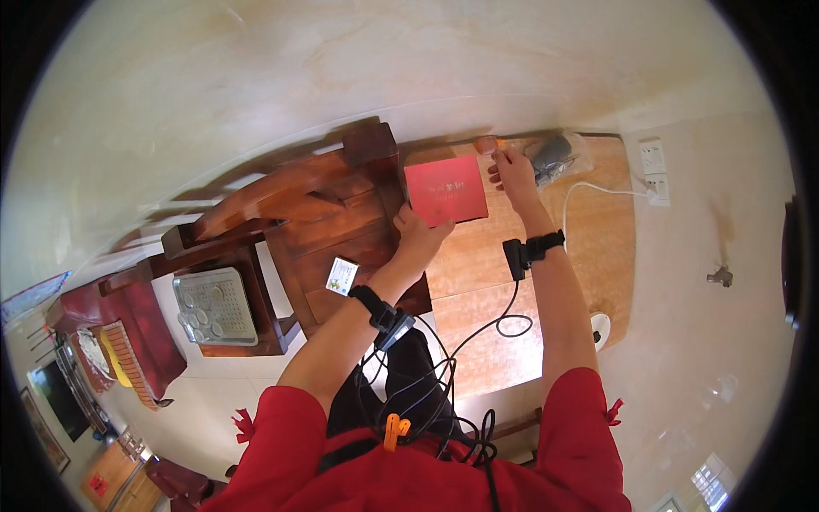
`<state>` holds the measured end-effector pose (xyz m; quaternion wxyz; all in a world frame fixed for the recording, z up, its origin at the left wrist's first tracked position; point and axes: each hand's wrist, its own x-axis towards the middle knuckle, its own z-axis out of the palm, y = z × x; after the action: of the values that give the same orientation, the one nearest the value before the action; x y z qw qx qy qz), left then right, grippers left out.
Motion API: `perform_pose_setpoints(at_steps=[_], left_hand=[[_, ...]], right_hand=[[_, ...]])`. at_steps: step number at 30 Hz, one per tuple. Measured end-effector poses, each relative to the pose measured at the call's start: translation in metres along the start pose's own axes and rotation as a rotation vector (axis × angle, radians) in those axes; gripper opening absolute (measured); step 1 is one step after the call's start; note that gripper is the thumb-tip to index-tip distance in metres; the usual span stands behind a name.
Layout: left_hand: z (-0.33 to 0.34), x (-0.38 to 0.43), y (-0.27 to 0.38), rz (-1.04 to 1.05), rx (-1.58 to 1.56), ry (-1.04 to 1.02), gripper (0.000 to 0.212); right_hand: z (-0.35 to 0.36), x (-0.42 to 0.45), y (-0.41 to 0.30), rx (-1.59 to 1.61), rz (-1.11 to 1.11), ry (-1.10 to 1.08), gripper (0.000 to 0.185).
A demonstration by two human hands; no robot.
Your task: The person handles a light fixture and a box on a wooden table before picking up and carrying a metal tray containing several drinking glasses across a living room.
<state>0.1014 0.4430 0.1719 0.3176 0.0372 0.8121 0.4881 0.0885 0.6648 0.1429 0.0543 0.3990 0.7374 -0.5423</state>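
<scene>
My left hand (419,232) touches the near left corner of a red box (446,190), its thumb and fingers spread along the edges. The box lies on a light wooden table (483,307) and bears writing. My right hand (513,171) is at the back of the table, beyond the box's right side. Its fingertips are by a small brown rounded object (486,145) with an orange part; whether they grip it cannot be told. Just right of this hand lies a dark grey object (552,152) in a clear plastic bag, with a dark cable.
A dark wooden bench (358,224) adjoins the table's left side, with a small white printed box (342,275) on it. Farther left is a tray (221,307) with glasses. A white cord (595,184) runs to the wall socket (654,173). Black cables hang from my wrists.
</scene>
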Motion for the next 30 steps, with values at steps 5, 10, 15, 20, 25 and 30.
perform_pose_setpoints(at_steps=[5, 10, 15, 20, 25, 30], left_hand=[[0.007, 0.008, -0.013, -0.079, -0.041, 0.016, 0.065], [-0.001, 0.012, -0.026, -0.266, -0.302, 0.058, 0.061], [0.02, 0.034, -0.042, -0.237, -0.358, 0.048, 0.05], [0.024, 0.034, 0.0, -0.151, -0.334, 0.258, 0.047], [0.01, 0.035, -0.015, -0.154, -0.362, 0.175, 0.05], [0.016, 0.039, -0.011, -0.153, -0.248, 0.207, 0.053]], right_hand=[[0.016, 0.049, 0.018, -0.562, -0.519, 0.211, 0.022], [0.031, 0.039, 0.009, -0.783, -0.54, 0.169, 0.019], [0.022, 0.046, 0.046, -0.714, -0.481, 0.174, 0.022], [0.002, 0.061, 0.067, -0.874, -0.593, 0.256, 0.024], [0.001, 0.041, 0.042, -0.808, -0.573, 0.032, 0.025], [-0.005, 0.04, 0.044, -1.024, -0.8, 0.117, 0.022]])
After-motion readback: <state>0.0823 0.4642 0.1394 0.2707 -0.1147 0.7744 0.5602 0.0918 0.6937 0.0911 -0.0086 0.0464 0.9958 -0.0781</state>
